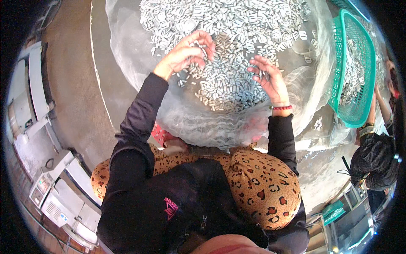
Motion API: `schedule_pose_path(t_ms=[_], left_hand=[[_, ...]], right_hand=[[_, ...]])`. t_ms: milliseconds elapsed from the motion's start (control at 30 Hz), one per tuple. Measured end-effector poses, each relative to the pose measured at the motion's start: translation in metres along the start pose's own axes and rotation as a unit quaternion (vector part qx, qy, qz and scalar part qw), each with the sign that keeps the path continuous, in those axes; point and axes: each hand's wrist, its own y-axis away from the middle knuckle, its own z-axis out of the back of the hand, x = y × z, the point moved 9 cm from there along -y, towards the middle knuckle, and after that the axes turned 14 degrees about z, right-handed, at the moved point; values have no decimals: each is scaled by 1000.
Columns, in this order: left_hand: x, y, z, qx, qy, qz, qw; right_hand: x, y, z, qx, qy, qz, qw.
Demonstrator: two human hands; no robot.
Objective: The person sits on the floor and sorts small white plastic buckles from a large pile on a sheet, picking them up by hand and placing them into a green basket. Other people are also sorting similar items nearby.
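A wide heap of small silvery metal pieces (237, 25) covers a sheet of translucent mesh netting (190, 122) in front of me. Over the near left of the heap, my left hand (186, 54) has its fingers curled round a few of these pieces. My right hand (270, 80) hovers at the heap's right side, fingers bent, with some pieces between them. Between my hands lies a smaller pile of short, rod-like pieces (230, 91). Flat, slotted buckle-like pieces (303, 35) show among the heap's right edge. Exactly how many pieces each hand holds is hidden.
A green plastic basket (357, 114) with more metal pieces stands at the right. Beyond it, a person in dark clothing (374, 163) reaches toward it. White machines (63, 199) line the left side. My knees in leopard-print cloth (266, 186) press close to the netting.
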Motion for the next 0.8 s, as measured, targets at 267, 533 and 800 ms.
schedule_pose_path(t_ms=[267,533,800], left_hand=[[45,-30,44,-282,-366,165,871],[47,-23,22,-401,-568,-33,718],[18,-31,18,-261,-360,90,891]], right_hand=[[-9,-54,-15,64,728,172,661],[29,-31,-40,44,414,278,866],[84,11,-23,-24,384,209,899]])
